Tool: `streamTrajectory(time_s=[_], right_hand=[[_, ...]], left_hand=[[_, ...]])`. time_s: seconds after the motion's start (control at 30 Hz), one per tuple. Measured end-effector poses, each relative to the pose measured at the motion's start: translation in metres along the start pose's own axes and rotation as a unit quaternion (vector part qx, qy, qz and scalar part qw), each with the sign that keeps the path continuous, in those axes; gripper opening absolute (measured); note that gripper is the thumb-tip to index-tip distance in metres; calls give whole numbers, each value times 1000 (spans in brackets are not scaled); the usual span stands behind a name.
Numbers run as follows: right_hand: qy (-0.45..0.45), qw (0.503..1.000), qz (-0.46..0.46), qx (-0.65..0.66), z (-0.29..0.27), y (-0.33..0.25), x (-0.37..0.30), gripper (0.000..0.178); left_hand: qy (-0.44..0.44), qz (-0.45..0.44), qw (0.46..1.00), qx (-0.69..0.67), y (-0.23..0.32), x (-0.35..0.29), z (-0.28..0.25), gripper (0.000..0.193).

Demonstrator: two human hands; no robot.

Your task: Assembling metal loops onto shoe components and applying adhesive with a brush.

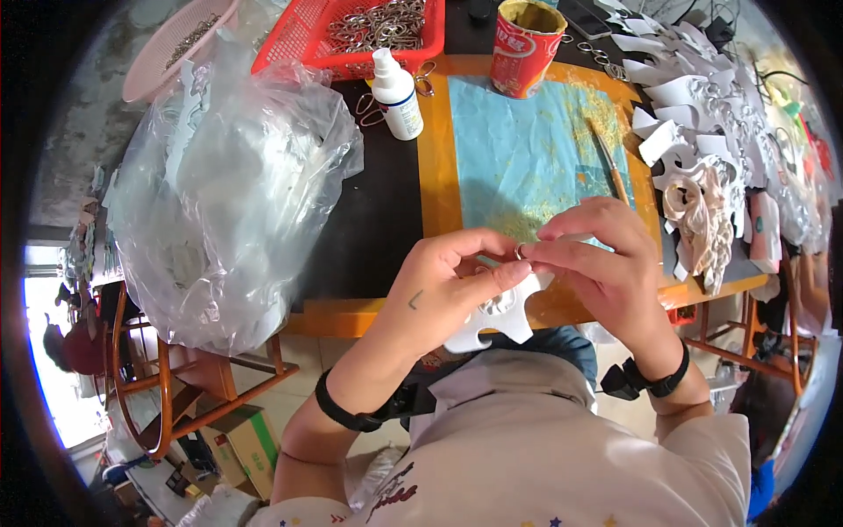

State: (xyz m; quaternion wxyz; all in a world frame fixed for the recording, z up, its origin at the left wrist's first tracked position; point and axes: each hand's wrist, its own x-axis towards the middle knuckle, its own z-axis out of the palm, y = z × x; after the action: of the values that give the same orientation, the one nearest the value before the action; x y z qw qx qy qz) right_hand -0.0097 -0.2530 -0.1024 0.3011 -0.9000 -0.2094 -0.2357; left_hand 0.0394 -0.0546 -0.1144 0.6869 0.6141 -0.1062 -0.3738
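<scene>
In front of my body, over the table's near edge, my two hands meet. My left hand (448, 285) is closed, thumb and forefinger pinching a white piece with a scalloped, curvy edge (505, 327). That piece hangs below the fingers, and a grey raised pattern shows near its top. Close to the left fingertips is a small metal ring (520, 252). My right hand (606, 255) comes from the right, its thumb and fingertips pressed together on this ring. The fingers partly hide the ring and the top of the white piece.
A large clear plastic bag (237, 202) fills the left. Behind stand a white spray bottle (399, 110), a red basket of metal clasps (303, 39) and a red tub (525, 53). A brush (615, 171) lies on a stained blue sheet (505, 132). White cut-out pieces (694, 114) crowd the right.
</scene>
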Motion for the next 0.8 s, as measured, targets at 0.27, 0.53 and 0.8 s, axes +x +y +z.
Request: streamTrajectory(time_s=[0.27, 0.53, 0.8], right_hand=[[-16, 995, -23, -98, 2, -2, 1, 20], [19, 988, -63, -136, 7, -6, -1, 18], [75, 983, -85, -144, 11, 5, -17, 16]], left_hand=[[26, -37, 999, -10, -3, 5, 0, 15], [94, 35, 985, 141, 0, 9, 2, 16], [102, 25, 994, 3, 1, 4, 5, 20]])
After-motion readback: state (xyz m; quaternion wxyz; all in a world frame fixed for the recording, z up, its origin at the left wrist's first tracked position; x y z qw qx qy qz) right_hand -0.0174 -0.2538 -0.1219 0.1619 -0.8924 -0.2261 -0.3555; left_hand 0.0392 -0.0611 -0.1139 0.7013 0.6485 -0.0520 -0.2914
